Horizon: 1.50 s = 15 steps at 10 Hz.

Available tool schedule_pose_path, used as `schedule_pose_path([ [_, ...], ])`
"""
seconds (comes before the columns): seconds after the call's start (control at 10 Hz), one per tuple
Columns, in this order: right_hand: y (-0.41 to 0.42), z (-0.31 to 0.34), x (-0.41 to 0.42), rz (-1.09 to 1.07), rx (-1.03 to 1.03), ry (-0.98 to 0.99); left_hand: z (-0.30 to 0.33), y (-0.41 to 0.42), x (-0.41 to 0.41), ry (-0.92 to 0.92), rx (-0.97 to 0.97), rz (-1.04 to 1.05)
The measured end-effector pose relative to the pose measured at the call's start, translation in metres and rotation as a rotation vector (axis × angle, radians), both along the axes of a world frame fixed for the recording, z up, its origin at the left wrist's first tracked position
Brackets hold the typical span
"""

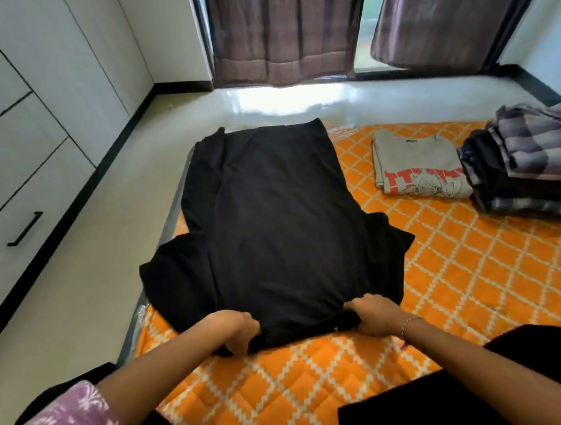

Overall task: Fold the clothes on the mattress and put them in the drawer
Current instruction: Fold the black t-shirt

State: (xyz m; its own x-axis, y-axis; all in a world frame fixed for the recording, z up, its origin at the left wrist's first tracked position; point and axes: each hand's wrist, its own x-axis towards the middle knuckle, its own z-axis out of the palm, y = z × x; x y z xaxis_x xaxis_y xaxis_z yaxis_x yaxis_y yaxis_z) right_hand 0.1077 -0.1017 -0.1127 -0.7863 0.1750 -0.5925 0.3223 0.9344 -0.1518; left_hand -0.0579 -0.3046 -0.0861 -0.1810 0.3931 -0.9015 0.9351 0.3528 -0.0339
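Lying spread flat on the orange mattress [442,267], near its left edge: black T-shirt [273,219]. Gripped at the near edge by both hands, left hand [239,331] and right hand [376,315], fingers curled into the cloth. Farther right, folded grey T-shirt [419,169] beside stacked clothes [528,165]. Drawers [22,197] along the left wall.

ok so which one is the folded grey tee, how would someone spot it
Start at the orange mattress and look right of the spread black shirt. The grey tee lies there folded flat on its own, just left of the stack of dark and plaid clothes. It alone is light grey with a red print.
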Motion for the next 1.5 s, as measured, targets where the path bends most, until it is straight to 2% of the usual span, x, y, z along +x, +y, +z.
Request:
schedule_pose_path([
  [0.1,0.002,0.005,0.011,-0.087,-0.329,-0.254,0.006,0.013,0.009,-0.147,-0.343,0.166],
  [0.2,0.04,0.029,0.015,-0.424,-0.735,-0.306,0.016,0.037,0.006,-0.354,-0.1,0.46],
  [0.3,0.08,0.028,0.014,-0.842,-0.456,0.234,0.007,0.069,0.014,-0.118,0.542,0.384],
  [0.4,0.121,0.009,0.024,-1.387,-0.064,0.487,-0.024,0.11,0.055,0.139,0.936,0.256],
  [0.5,0.134,-0.001,0.019,-1.655,-0.456,0.453,-0.047,0.124,0.078,0.179,0.864,0.253],
  [0.6,0.138,-0.012,0.013,-1.676,-0.688,0.43,-0.076,0.122,0.088,0.288,0.821,0.212],
  [0.7,0.141,-0.016,0.023,-1.813,-0.649,0.633,-0.082,0.119,0.09,0.324,0.826,0.195],
  [0.8,0.145,-0.022,0.059,-2.123,-0.68,0.917,-0.073,0.119,0.092,0.341,0.908,0.146],
  [0.9,0.144,-0.019,0.075,-2.176,-1.091,0.991,-0.067,0.119,0.102,0.276,0.96,0.043],
  [1.0,0.142,-0.014,0.083,-2.128,-1.081,0.807,-0.071,0.115,0.123,0.169,0.969,-0.103],
  [1.1,0.145,-0.02,0.096,-2.203,-0.83,0.797,-0.076,0.114,0.129,0.143,0.93,-0.111],
  [1.2,0.152,-0.025,0.107,-2.077,-0.247,0.755,-0.076,0.113,0.128,0.161,0.934,-0.152],
  [1.3,0.154,-0.023,0.097,-1.56,0.094,0.722,-0.073,0.114,0.128,0.155,0.926,-0.129],
  [1.4,0.158,-0.017,0.063,-1.052,-0.006,0.661,-0.071,0.131,0.122,0.147,0.961,-0.113],
  [1.5,0.165,-0.022,0.045,-0.935,0.042,0.566,-0.073,0.146,0.117,0.125,0.942,-0.145],
])
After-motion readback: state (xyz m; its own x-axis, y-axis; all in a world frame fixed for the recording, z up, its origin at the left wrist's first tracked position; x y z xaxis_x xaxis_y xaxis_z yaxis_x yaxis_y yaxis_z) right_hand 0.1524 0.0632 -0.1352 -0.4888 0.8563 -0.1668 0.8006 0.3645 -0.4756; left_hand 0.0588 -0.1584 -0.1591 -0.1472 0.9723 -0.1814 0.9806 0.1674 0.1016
